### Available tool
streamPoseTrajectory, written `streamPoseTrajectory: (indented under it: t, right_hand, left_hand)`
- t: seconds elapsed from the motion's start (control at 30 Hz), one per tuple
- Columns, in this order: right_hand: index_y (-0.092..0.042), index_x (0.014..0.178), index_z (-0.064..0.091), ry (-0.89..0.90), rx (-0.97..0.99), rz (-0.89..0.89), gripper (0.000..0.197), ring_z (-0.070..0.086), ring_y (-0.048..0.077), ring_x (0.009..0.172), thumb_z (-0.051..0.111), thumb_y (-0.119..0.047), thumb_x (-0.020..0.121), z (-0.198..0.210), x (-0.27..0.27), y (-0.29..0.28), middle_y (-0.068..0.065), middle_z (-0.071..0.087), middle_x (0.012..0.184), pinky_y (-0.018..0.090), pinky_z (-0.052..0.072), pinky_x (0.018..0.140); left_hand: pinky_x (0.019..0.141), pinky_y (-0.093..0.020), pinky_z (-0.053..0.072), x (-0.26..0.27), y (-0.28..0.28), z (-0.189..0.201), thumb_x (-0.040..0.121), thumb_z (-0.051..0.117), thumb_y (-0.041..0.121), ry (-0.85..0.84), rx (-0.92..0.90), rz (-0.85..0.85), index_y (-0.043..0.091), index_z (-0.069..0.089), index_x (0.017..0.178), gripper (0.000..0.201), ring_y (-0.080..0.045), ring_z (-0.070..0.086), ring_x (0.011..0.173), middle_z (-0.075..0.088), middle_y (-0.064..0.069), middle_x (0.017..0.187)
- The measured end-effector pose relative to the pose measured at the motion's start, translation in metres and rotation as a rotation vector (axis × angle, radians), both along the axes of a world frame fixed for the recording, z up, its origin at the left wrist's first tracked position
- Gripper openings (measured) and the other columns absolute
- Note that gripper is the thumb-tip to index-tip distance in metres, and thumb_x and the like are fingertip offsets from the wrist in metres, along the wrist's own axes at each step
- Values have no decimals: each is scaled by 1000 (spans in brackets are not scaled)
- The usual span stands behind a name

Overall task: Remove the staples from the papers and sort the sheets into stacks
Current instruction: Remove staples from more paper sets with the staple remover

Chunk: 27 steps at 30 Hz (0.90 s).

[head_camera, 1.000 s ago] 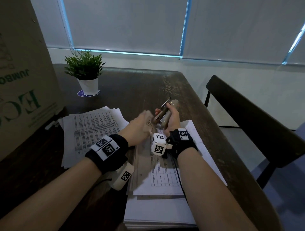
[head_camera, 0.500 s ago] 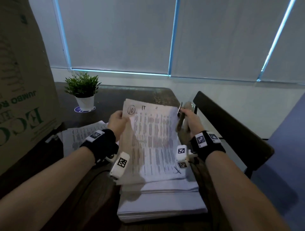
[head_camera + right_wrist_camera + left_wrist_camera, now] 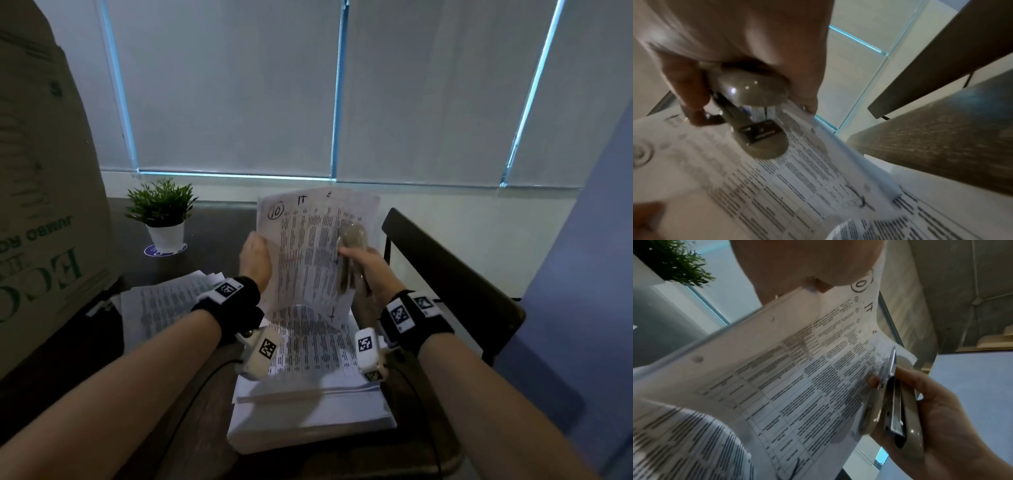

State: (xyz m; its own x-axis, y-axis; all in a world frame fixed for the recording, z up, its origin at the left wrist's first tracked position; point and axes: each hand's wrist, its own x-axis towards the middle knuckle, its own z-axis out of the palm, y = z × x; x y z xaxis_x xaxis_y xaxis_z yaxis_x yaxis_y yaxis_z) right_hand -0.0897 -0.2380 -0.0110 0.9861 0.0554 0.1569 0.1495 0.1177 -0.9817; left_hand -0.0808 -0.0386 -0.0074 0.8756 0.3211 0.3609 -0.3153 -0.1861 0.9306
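Nearest the person, a thick paper stack (image 3: 310,416) lies on the dark table (image 3: 171,428), its top sheet printed w/ rows of text. All else is placed relative to that stack.

Just above the stack, both hands hold up 1 printed sheet (image 3: 308,260), roughly upright, its lower edge curling down toward the stack's top page. The sheet has a circled "10" handwritten at its upper left corner. Left hand (image 3: 255,260) pinches the sheet's left edge, thumb on the printed face per the left wrist view, fingers behind. Right hand (image 3: 368,270) is at the sheet's right edge, fingers curled round 1 beige stapler (image 3: 351,263); the right wrist view shows its fingertips also touching the sheet edge, w/ the stapler's metal end against the printed face. Can't tell if a staple is there, too blurred.

Left of the stack, a 2nd, looser pile of printed sheets (image 3: 164,305) is fanned on the table. So 2 piles on the table, plus the 1 sheet in the air.

Further left of the stack stands 1 big cardboard box (image 3: 44,205) w/ green lettering. Beyond the stack, toward the far left, 1 small green plant in a white pot (image 3: 161,214). Right of the stack, 1 dark chair (image 3: 452,270) beside the table. Farthest, the closed window blinds (image 3: 308,85).
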Motion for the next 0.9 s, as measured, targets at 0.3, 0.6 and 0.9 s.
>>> streamPoseTrajectory:
  t: [0.3, 0.6, 0.9]
  right_hand:
    - [-33, 102, 52, -699, -274, -681, 29, 43, 27, 126, 72, -40, 82, 62, 5, 6, 4, 38, 135, 44, 41, 105]
    - [-11, 116, 57, -651, 56, -493, 29, 61, 4, 71, 63, -29, 95, 131, 19, 26, 1, 65, 91, 13, 51, 63]
    - [-9, 79, 60, -653, 109, -463, 24, 58, 21, 48, 64, -27, 94, 145, 20, 42, 7, 61, 57, 34, 54, 52]
  left_hand:
    - [65, -28, 45, -6, -8, 36, 96, 36, 10, -179, 257, 36, 6, 58, 95, 23, -17, 54, 72, 59, -5, 83]
    - [59, -30, 53, -18, -35, 51, 96, 37, 13, -180, 331, -110, 13, 62, 108, 28, -17, 60, 70, 64, -2, 83]
    - [66, -31, 43, -18, -48, 59, 94, 36, 6, -290, 470, -112, 6, 61, 108, 28, -23, 55, 75, 63, -11, 87]
